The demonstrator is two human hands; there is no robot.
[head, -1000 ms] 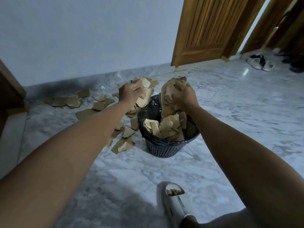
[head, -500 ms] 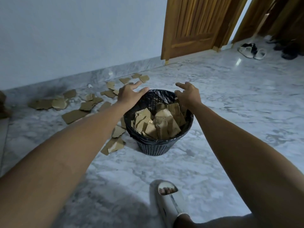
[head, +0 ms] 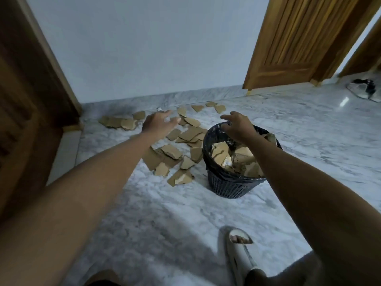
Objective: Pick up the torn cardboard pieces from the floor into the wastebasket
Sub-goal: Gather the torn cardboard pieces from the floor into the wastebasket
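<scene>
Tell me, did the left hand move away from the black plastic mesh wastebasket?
Yes. The left hand was at the rim of the black plastic mesh wastebasket; now it reaches left, over the torn brown cardboard pieces on the floor.

The scene is dim and cool-toned, with soft daylight entering from the upper right past the ribbed brown wooden door (head: 292, 44). A small bright glint sits on the grey-white marble floor (head: 344, 101) near that opening. A broad soft shadow darkens the floor along the bottom of the view. The wide-angle lens bends the door and the dark wooden frame (head: 31, 79) at the left edge outward. The near forearms look soft, and fine detail is smeared throughout.
</scene>
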